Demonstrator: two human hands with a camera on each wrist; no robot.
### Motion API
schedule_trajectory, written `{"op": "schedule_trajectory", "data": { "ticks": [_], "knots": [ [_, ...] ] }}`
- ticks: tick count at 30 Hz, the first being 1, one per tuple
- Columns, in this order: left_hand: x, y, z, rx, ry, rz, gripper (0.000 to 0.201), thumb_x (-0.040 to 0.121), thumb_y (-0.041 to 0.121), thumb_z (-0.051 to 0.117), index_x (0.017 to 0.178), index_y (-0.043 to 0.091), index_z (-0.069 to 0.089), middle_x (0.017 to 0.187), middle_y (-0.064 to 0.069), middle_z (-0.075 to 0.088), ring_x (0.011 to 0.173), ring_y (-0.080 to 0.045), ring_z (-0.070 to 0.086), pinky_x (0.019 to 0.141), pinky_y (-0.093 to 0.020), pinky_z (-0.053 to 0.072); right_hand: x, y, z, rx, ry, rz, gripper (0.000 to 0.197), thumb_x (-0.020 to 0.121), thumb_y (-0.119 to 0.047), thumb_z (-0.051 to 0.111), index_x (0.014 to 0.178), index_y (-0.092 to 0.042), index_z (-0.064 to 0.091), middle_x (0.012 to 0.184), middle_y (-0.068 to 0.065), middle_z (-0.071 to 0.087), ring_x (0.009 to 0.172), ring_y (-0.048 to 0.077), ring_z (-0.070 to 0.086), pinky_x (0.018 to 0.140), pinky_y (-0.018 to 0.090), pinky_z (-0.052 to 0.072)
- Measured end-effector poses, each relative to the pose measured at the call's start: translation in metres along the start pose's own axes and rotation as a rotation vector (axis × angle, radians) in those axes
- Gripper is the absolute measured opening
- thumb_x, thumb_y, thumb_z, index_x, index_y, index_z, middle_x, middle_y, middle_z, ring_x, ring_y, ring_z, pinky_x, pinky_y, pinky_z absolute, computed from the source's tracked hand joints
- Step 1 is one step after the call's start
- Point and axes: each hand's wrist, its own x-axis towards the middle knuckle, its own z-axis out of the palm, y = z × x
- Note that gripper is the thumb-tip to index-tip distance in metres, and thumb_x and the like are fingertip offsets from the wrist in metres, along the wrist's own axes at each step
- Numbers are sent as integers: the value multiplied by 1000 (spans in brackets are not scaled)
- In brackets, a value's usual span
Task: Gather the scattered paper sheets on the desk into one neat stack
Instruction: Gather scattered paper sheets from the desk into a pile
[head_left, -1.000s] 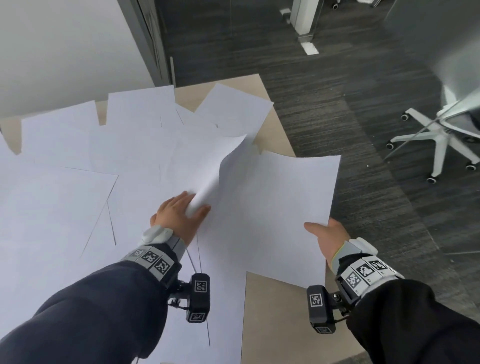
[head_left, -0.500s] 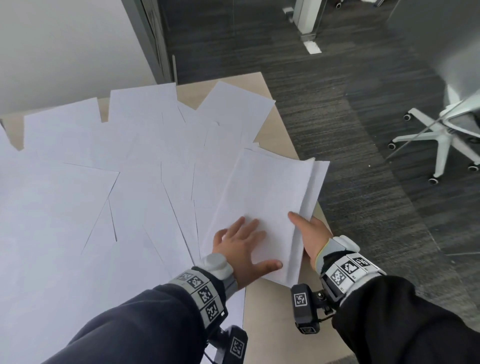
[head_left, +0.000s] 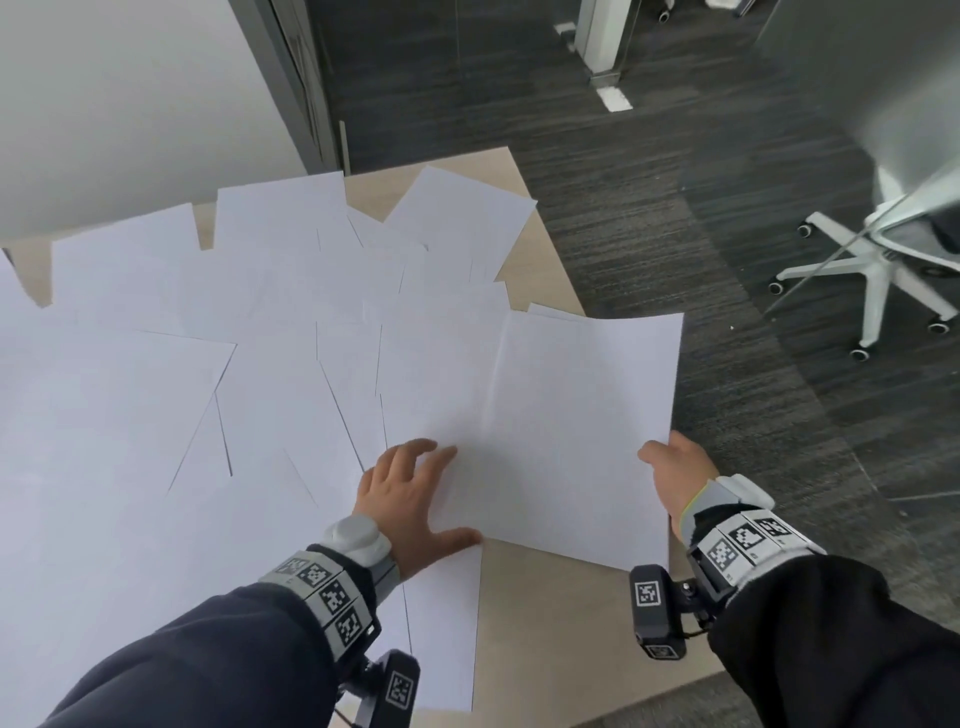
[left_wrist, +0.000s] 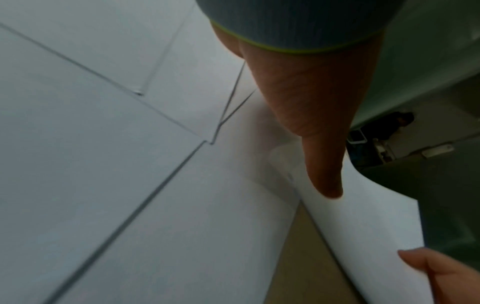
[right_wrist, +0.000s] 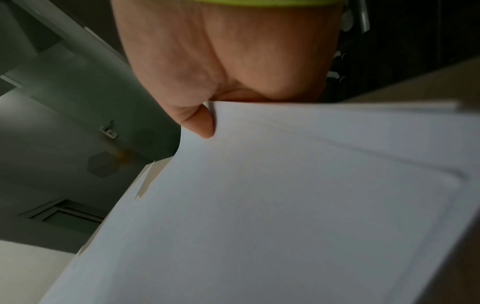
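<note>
Sheets (head_left: 582, 431): perhaps fifteen, two hands.

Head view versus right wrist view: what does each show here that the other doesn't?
Only the head view shows the left hand spread flat on the scattered sheets and the office chair on the floor. Only the right wrist view shows the edges of several sheets layered in the held stack. Both show the right hand gripping that stack over the desk edge.
</note>
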Motion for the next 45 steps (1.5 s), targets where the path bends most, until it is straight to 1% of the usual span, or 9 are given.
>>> {"op": "schedule_trajectory", "data": {
  "ticks": [2, 6, 9, 20, 25, 32, 37, 39, 45],
  "knots": [
    [-9, 1, 5, 54, -63, 30, 123, 59, 95, 52, 158, 40, 3, 162, 12, 7, 151, -18, 5, 122, -40, 12, -1, 4, -7, -13, 11, -14, 20, 89, -9, 49, 100, -13, 66, 83, 10, 67, 75, 31, 61, 77, 40, 51],
    [-23, 6, 15, 179, -223, 60, 149, 47, 99, 55, 152, 36, -31, 157, 4, -43, 146, -20, -37, 122, -49, -14, -8, 9, -14, -54, 14, -39, 20, 89, -10, 47, 95, -19, 64, 89, 13, 68, 79, 32, 61, 78, 40, 51],
    [-35, 7, 19, 237, -293, 80, 153, 47, 93, 63, 148, 37, -37, 151, -1, -52, 140, -23, -46, 120, -55, -16, -16, 16, -19, -74, 9, -49, 18, 90, -10, 47, 95, -16, 63, 88, 16, 65, 74, 30, 57, 71, 36, 47],
    [-32, -1, 12, 64, -123, -22, 119, 68, 82, 65, 159, 37, 3, 165, 22, -11, 154, -8, -10, 124, -38, 7, -44, 44, -30, -51, -36, -38, 19, 92, -8, 47, 96, -11, 65, 78, 12, 61, 67, 26, 54, 63, 31, 42],
    [-26, 4, 2, 21, -65, -54, 89, 81, 69, 62, 156, 37, 26, 165, 19, 17, 154, -7, 10, 122, -35, 14, -49, 53, -26, -21, -70, -47, 19, 91, -11, 48, 99, -10, 65, 80, 15, 60, 70, 25, 54, 67, 33, 44],
    [-22, 31, -15, -37, 54, -57, 61, 89, 68, 50, 144, 42, 45, 150, 27, 44, 146, -1, 29, 118, -36, 10, -60, 49, -10, -1, -149, -78, 20, 91, -12, 49, 96, -21, 66, 85, 17, 65, 72, 25, 56, 69, 34, 47],
    [-19, 51, -29, -223, 87, -61, 49, 91, 59, 58, 137, 40, 57, 138, 21, 59, 125, -10, 56, 105, -25, 39, -54, 46, -10, -3, -132, -71, 18, 88, -13, 48, 93, -16, 65, 80, 12, 60, 70, 24, 53, 68, 34, 44],
    [-17, 55, -36, -317, 117, -81, 45, 90, 55, 61, 133, 39, 62, 134, 18, 63, 120, -9, 59, 96, -21, 41, -51, 45, -15, -10, -118, -59, 17, 89, -11, 48, 92, -13, 64, 77, 13, 59, 68, 24, 52, 67, 33, 43],
    [-9, 83, -39, -706, 97, -98, 33, 89, 50, 67, 122, 49, 65, 112, 23, 68, 107, -5, 66, 97, -32, 51, -44, 45, -14, 38, -130, -57, 21, 88, -10, 50, 91, -21, 69, 93, 19, 71, 79, 32, 66, 74, 39, 53]
  ]
}}
